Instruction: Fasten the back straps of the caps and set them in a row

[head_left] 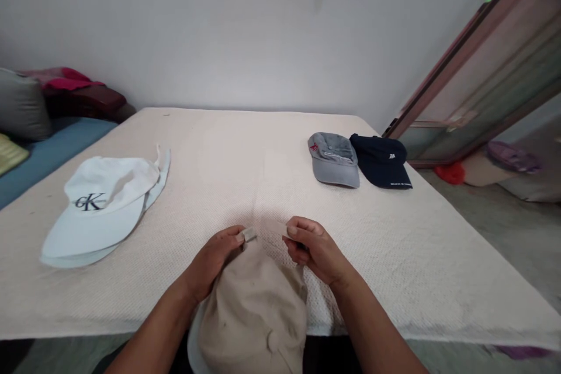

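Note:
A beige baseball cap point(254, 310) hangs at the table's near edge, its crown and top button facing me. My left hand point(218, 260) is closed on the cap's back edge, with thumb and fingers at a small buckle point(249, 234). On the other side, my right hand point(316, 250) pinches the pale end of the cap's strap point(283, 229). A gap lies between buckle and strap end, so the two are apart. The cap's brim is mostly hidden below, with only a pale edge showing at lower left.
White caps with a CK logo point(103, 204) lie stacked on the left of the cloth-covered table point(219, 169). A grey cap point(335, 158) and a navy cap point(381, 160) sit side by side at the back right. Behind stands a white wall point(228, 41).

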The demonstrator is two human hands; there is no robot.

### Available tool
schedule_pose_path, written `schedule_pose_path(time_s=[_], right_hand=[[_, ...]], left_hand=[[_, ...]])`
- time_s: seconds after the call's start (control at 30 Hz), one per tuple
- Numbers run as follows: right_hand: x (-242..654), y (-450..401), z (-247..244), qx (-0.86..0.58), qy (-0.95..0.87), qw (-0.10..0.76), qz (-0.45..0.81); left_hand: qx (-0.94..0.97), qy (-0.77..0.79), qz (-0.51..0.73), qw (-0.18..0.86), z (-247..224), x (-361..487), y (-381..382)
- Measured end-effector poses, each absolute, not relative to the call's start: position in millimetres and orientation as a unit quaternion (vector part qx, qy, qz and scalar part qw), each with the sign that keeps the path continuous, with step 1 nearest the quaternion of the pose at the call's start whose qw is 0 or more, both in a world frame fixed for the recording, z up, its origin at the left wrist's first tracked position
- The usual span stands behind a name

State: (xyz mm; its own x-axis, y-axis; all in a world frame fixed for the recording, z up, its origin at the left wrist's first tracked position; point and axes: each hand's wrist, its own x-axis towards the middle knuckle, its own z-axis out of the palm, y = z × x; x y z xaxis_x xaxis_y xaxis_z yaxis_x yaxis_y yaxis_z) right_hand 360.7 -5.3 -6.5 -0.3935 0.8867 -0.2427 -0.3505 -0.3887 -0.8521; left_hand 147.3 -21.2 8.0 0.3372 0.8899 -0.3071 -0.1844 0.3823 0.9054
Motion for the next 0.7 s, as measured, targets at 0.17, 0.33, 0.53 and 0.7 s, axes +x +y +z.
schedule_pose_path(time_s=[0.17, 0.33, 0.53, 0.7], right_hand=[[359.2, -5.4, -8.0, -0.363, -0.391, 0.382, 0.755], [358.4, -5.5, -8.7, -0.361, -0.382, 0.380, 0.761], [357.9, -6.8, -9.8, -0.338, -0.390, 0.356, 0.779], [356.8, -8.3, -9.8, -0.341, -0.404, 0.341, 0.777]], left_hand=[[0.378, 0.428, 0.389, 0.723, 3.2, 147.5, -24.6], [0.355, 0.407, 0.398, 0.741, 1.6, 147.9, -27.9], [0.309, 0.383, 0.414, 0.766, -0.3, 149.9, -30.4], [0.314, 0.397, 0.410, 0.759, 1.5, 150.8, -30.5]])
